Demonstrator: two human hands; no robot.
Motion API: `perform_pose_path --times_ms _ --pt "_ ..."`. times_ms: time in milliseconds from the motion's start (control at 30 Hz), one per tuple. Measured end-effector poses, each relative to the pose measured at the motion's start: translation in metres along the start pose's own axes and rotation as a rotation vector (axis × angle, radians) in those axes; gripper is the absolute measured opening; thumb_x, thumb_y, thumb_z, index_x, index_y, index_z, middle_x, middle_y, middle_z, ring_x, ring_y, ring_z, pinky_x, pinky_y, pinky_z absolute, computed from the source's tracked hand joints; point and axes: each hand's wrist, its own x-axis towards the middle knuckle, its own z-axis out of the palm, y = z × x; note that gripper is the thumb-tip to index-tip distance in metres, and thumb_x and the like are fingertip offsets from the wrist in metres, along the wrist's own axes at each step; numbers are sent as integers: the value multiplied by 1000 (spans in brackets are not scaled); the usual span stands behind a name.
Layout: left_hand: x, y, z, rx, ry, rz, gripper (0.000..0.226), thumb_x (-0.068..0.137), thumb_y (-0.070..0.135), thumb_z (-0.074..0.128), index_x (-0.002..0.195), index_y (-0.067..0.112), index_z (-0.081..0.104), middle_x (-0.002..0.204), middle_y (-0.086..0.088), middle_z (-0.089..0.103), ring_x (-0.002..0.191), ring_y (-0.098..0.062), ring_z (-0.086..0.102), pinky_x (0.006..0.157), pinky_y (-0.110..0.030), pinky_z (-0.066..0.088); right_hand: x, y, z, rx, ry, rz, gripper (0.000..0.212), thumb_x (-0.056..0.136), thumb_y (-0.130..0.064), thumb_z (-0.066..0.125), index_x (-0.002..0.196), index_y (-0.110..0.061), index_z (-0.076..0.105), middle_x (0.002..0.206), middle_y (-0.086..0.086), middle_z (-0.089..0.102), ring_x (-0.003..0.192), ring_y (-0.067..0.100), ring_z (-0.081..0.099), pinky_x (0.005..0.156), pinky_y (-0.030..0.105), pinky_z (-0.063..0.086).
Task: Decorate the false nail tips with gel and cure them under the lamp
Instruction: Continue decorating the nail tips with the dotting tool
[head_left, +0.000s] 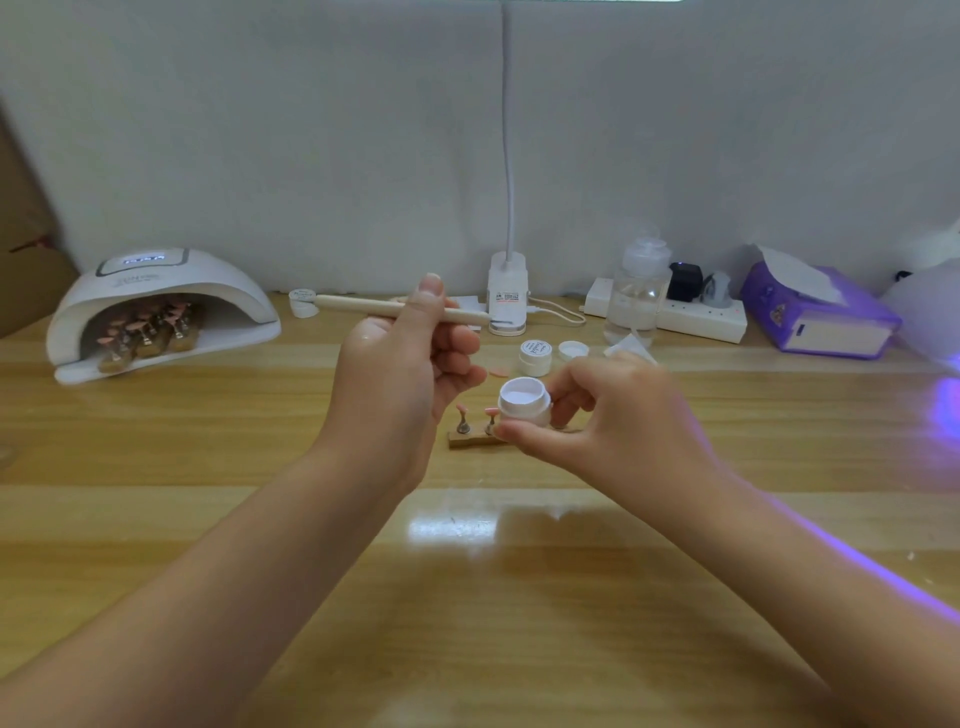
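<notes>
My left hand (402, 364) grips a cream nail brush (363, 305) held level above the table, its tip pointing right. My right hand (597, 415) pinches a small open white gel jar (523, 400) between thumb and fingers, just above a small wooden nail stand (470, 439). Two pink false nail tips (462, 411) stand on that holder; the jar hides its right part. A loose pink tip (498, 371) lies on the table behind. The white curing lamp (161, 312) sits at the far left with several stands of pink tips (150, 332) inside.
A second white jar (535, 357) and a loose lid (573, 350) stand behind my right hand. Along the wall are a clip desk lamp (506, 296), a clear pump bottle (638, 291), a power strip (691, 317), a purple tissue pack (815, 312) and another small jar (302, 302).
</notes>
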Motion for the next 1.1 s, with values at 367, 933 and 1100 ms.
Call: perform_pose_path --times_ms 367,933,1100 --pt "6 -19 -12 45 90 -54 30 98 31 49 77 11 57 50 4 55 46 -6 50 48 -21 49 14 45 -10 10 106 258 40 67 -54 73 82 -20 60 75 -8 62 82 16 58 69 31 47" --pt "8 -53 -28 211 90 -42 32 98 32 48 75 11 56 50 4 56 50 -9 53 50 -22 49 9 84 10 -194 -90 410 29 73 -45 63 78 -17 68 71 -7 54 85 21 51 65 32 38" --pt "7 -52 -28 196 100 -40 32 98 31 47 76 10 56 50 4 56 51 -11 53 50 -22 49 10 82 8 -200 -93 441 49 78 -44 62 119 -18 56 110 1 55 109 23 46 88 33 39"
